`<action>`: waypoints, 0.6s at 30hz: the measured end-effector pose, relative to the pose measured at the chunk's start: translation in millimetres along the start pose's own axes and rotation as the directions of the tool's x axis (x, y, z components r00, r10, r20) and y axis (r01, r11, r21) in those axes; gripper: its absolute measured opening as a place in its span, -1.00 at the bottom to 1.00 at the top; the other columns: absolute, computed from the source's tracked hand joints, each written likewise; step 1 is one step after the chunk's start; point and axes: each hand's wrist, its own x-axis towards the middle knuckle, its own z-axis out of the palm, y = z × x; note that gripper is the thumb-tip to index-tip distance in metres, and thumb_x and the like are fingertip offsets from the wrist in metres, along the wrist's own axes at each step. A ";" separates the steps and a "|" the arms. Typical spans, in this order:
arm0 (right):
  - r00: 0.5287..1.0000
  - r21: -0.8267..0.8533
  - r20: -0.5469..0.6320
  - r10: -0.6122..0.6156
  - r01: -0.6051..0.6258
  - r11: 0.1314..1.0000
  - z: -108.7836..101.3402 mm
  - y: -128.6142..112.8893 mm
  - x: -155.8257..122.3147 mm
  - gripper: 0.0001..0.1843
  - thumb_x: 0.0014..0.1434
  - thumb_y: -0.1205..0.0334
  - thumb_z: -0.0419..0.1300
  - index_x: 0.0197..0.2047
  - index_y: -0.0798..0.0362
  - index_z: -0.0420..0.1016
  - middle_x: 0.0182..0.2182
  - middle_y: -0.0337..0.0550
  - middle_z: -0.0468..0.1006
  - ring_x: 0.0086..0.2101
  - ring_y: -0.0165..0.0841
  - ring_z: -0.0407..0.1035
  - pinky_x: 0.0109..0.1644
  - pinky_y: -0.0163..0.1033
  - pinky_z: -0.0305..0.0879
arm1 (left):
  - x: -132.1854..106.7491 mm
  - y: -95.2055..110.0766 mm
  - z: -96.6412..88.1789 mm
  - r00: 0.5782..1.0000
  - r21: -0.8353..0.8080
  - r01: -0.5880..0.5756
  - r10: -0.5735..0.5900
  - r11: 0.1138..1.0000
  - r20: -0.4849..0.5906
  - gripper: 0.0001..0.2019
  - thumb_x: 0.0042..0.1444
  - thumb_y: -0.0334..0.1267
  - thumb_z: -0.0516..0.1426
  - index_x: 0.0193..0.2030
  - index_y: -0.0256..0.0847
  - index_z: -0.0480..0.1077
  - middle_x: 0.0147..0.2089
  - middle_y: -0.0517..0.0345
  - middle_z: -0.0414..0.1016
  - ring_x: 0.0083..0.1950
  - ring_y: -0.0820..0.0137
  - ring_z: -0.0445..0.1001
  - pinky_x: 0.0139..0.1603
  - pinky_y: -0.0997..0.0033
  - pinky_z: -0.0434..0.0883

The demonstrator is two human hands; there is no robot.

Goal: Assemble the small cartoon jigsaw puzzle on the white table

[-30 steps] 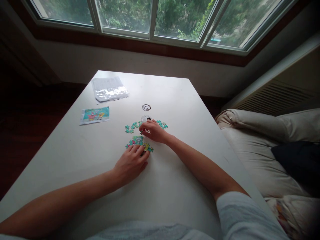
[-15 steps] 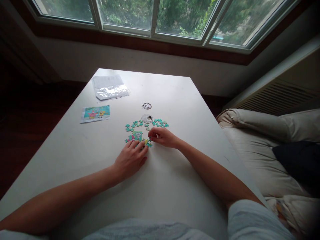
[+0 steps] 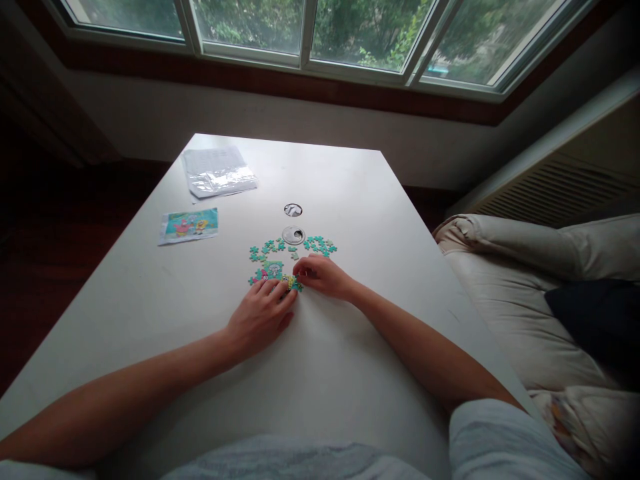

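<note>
My left hand (image 3: 260, 317) flat, fingers spread, pinning assembled puzzle patch (image 3: 273, 270) at mid surface (image 3: 350, 360). My right hand (image 3: 323, 275) fingertips pinched at patch's right edge; held piece unconfirmable. Advise: pin patch firmly, press straight down.

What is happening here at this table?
A person is working on a small jigsaw puzzle on a white table. The left hand lies flat, with its fingertips on the joined section. The right hand has its fingers pinched at that section's right edge; whether it holds a piece is too small to tell. Loose teal pieces lie just beyond. A picture card and a clear plastic bag lie farther left.
</note>
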 end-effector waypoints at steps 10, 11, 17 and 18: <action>1.000 -0.224 -0.021 -0.013 0.009 0.974 3.6 -1.8 -2.8 -0.89 0.24 0.23 0.29 -0.13 -0.02 0.55 -0.24 -0.15 0.50 -0.16 -0.25 0.31 0.03 -0.15 0.17 | -1.1 -0.3 2.7 1.000 0.003 0.003 -0.003 1.000 -0.004 -0.65 0.32 -0.27 0.09 0.22 -0.18 0.31 0.17 -0.11 0.41 0.23 0.08 0.33 0.23 -0.01 0.32; 1.000 -0.237 -0.025 -0.004 -0.002 0.972 3.9 -3.0 -3.4 -0.87 0.24 0.21 0.30 -0.13 -0.02 0.54 -0.24 -0.15 0.50 -0.15 -0.24 0.31 0.03 -0.15 0.17 | -1.0 -0.3 2.4 1.000 0.002 0.003 -0.003 1.000 -0.002 -0.65 0.32 -0.27 0.09 0.22 -0.18 0.31 0.17 -0.11 0.41 0.23 0.08 0.33 0.23 0.00 0.32; 0.998 -0.265 -0.063 -0.006 -0.011 0.964 4.9 -7.2 -5.7 -0.91 0.24 0.22 0.30 -0.16 -0.02 0.55 -0.26 -0.15 0.52 -0.15 -0.24 0.33 0.02 -0.15 0.16 | -0.6 -0.4 -0.4 1.000 0.006 -0.002 0.002 1.000 0.016 -0.65 0.32 -0.27 0.08 0.22 -0.20 0.31 0.17 -0.12 0.41 0.22 0.08 0.34 0.22 0.00 0.33; 0.997 -0.247 -0.078 -0.014 -0.006 0.969 2.6 -6.0 -5.9 -0.90 0.25 0.24 0.29 -0.14 -0.02 0.55 -0.26 -0.16 0.53 -0.16 -0.25 0.35 0.01 -0.15 0.16 | -0.7 -0.6 -0.9 1.000 0.008 -0.003 0.003 1.000 0.017 -0.65 0.32 -0.27 0.08 0.22 -0.20 0.31 0.17 -0.11 0.41 0.22 0.08 0.34 0.22 0.00 0.33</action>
